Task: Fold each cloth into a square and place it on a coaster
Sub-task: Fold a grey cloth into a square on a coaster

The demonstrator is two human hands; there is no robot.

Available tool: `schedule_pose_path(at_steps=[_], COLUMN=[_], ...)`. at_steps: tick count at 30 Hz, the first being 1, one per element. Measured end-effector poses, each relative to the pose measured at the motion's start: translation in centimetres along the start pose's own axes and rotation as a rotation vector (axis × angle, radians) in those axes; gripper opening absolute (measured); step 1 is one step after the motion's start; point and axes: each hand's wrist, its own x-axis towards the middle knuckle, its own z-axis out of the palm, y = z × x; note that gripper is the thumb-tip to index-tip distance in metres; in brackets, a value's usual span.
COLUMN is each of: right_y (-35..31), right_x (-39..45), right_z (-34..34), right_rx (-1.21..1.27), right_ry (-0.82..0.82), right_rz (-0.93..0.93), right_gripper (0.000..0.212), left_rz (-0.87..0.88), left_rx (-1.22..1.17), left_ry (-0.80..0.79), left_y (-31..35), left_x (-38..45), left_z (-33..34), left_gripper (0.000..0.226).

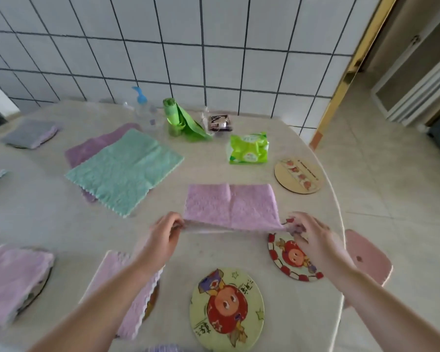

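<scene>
- A yellow cartoon coaster (pixel 226 308) lies bare at the near edge of the pale worktop (pixel 48 219).
- Left hand (pixel 163 237) pinches the near-left corner of a pink cloth (pixel 230 207), folded in half.
- Right hand (pixel 313 240) pinches its near-right corner, above a red-rimmed coaster (pixel 290 262).
- A green cloth (pixel 125 168) lies flat, far left.

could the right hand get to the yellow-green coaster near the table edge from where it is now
Probably yes. The right hand pinches the pink cloth's corner just beyond the yellow-green coaster, which lies bare, with nothing between them; it would have to let go of the cloth first.
</scene>
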Motion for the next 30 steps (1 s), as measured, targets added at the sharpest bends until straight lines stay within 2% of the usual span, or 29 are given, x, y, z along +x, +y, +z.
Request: schedule_pose_path(at_steps=[3,6,11,13,18,22,30], right_y=[1.4,2.2,2.0,1.9,1.9,2.6,3.4], right_x=[-1.0,-1.3,-0.2,0.3,1.5,2.6,4.4], right_z=[1.6,2.5,3.3,3.6,4.3,4.9,6.1], right_rx=[-0.013,0.018,0.332,0.366,0.234,0.229,0.221], right_ry=[-0.115,-0.132,-0.215,-0.214,-0.275,-0.312,-0.238], right_rz=[0.118,0.188,0.413,0.456,0.429,0.427,0.493], right_gripper=[0.021,0.012,0.011,0.016,0.017,0.017,0.022], left_rz=[-0.195,-0.291,-0.487,-0.502,-0.563,-0.574,-0.548], left_rx=[-0.087,-0.103,-0.17,-0.147,-0.112,-0.073,-0.084], left_ry=[-0.125,-0.178,-0.092,-0.071,-0.087,-0.114,-0.156], left_y=[-1.4,-2.3,-1.9,-2.0,-2.9,-3.4,-4.4], left_x=[-2.0,-2.7,-1.8,-1.3,-0.6,-0.2,2.6], left_z=[1.4,1.7,2.3,2.6,3.0,3.2,4.4], left_gripper=[0.032,0.039,0.032,0.034,0.032,0.031,0.034])
